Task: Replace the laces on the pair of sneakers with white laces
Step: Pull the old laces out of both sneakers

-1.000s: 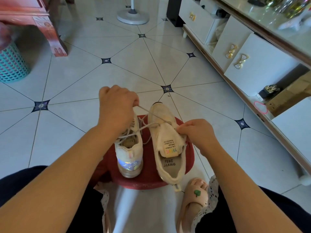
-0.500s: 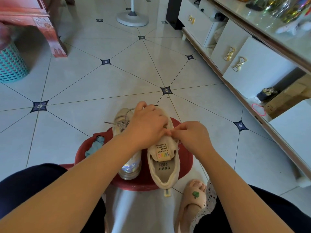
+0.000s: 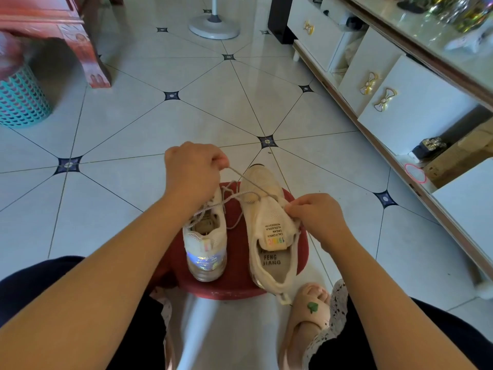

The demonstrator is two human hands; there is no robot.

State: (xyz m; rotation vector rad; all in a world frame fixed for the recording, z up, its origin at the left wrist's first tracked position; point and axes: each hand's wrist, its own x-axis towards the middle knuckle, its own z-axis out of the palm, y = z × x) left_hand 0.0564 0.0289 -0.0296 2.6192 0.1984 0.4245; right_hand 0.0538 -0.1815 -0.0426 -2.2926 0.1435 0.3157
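Observation:
Two cream sneakers stand on a red stool [image 3: 237,279] between my knees. The left sneaker [image 3: 206,244] has a shiny heel patch and is still laced. On the right sneaker [image 3: 269,225] the tongue is pulled up, showing a printed label. My left hand [image 3: 193,172] is raised above the shoes, fingers pinched on a greyish lace [image 3: 246,180] drawn taut out of the right sneaker. My right hand [image 3: 317,217] grips the right sneaker's upper edge beside the tongue.
Tiled floor all around. A white cabinet with bow handles [image 3: 384,100] runs along the right. A teal basket [image 3: 20,102] and a red wooden furniture leg [image 3: 90,57] stand at far left, a fan base [image 3: 213,26] at the back. My slippered foot [image 3: 309,311] rests below the stool.
Half a second ago both hands met low over the right sneaker's tongue. My left hand has since lifted up and left, pulling the lace taut; my right hand stays on the shoe.

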